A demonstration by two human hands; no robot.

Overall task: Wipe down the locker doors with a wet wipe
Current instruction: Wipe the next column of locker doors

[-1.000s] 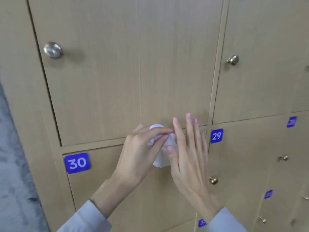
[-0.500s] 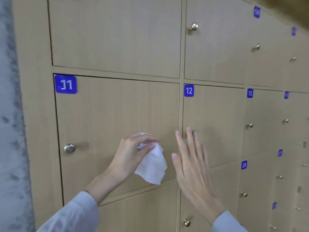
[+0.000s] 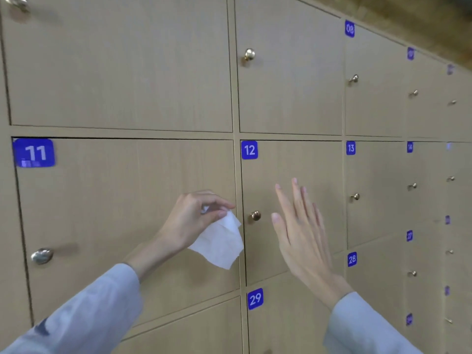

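A wall of light wooden locker doors fills the view. My left hand (image 3: 194,218) pinches the top of a white wet wipe (image 3: 219,242), which hangs loose in front of the right edge of locker door 11 (image 3: 107,205). My right hand (image 3: 298,226) is held up flat with straight fingers in front of locker door 12 (image 3: 314,162), just right of its round brass knob (image 3: 255,215). Whether the wipe or the right hand touches a door I cannot tell.
Blue number plates mark the doors: 11 (image 3: 34,152), 12 (image 3: 249,149), 13 (image 3: 350,148), 28 (image 3: 352,259), 29 (image 3: 255,298). Door 11 has a silver knob (image 3: 42,256) at lower left. More lockers with small knobs run off to the right.
The view swung up from lockers 30 and 29 to lockers 11 and 12. My hands came apart: the left keeps the wipe, now hanging unfolded, and the right opened and drifted right.
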